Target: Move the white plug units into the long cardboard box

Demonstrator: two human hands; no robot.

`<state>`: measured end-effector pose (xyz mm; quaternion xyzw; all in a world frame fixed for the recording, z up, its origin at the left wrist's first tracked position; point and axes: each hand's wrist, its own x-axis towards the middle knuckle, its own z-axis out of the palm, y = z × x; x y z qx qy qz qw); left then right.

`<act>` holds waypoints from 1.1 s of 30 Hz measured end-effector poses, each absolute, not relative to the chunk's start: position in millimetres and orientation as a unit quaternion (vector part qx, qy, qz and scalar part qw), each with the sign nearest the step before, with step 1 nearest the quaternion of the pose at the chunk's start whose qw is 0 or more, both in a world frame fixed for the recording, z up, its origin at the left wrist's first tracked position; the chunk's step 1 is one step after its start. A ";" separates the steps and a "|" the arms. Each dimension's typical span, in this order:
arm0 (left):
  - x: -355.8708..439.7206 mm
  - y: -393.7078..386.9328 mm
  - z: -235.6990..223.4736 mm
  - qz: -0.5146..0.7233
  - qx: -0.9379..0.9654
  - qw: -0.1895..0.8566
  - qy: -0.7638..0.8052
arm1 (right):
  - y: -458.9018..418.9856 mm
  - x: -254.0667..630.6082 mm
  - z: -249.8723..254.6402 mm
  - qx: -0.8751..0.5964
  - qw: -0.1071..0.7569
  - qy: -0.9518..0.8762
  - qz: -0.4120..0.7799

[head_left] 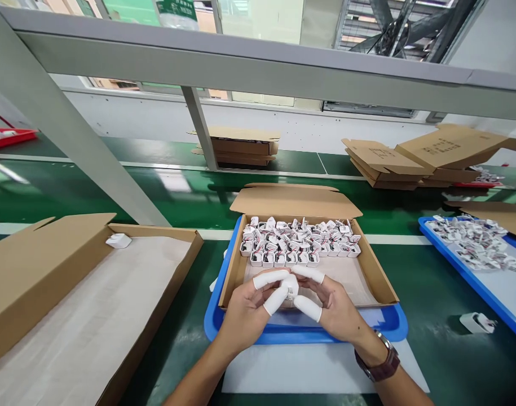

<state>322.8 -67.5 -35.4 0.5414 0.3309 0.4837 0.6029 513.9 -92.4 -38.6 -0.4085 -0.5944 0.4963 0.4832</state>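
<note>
Forearms (204, 372) sat nearest the camera, watch (383, 369) on the right wrist. White housing (291, 286) was up over the near part of the cardboard box (378, 273), pinched between the left hand's (247, 309) capped thumb and index. Right hand (340, 310): thumb and index spread around its right side; couldn't tell if either touched. Left was the nearer hand. Long axis unreadable, looked compact. Rows of similar housings (278, 245) lay beyond, bare liner (342, 270) between.

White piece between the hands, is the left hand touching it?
Touching. The head view shows the left hand with its white-capped thumb and forefinger closed on the white piece, with no gap visible.
</note>
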 end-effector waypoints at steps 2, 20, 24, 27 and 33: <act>322.2 -66.6 -35.8 0.490 0.544 0.601 0.320 | -92.6 515.7 -38.3 -0.410 0.469 -0.600 0.503; 326.1 -62.8 -42.1 0.480 0.574 0.580 0.322 | -87.0 513.9 -40.5 -0.402 0.467 -0.588 0.524; 330.9 -66.4 -33.0 0.501 0.550 0.581 0.329 | -87.4 515.9 -37.9 -0.413 0.480 -0.581 0.511; 326.7 -76.1 -18.3 0.510 0.533 0.574 0.356 | -89.5 519.1 -36.7 -0.455 0.479 -0.554 0.507; 261.8 -101.2 22.9 0.521 0.652 0.308 0.456 | -87.4 528.0 -43.6 -0.480 0.430 -0.584 0.493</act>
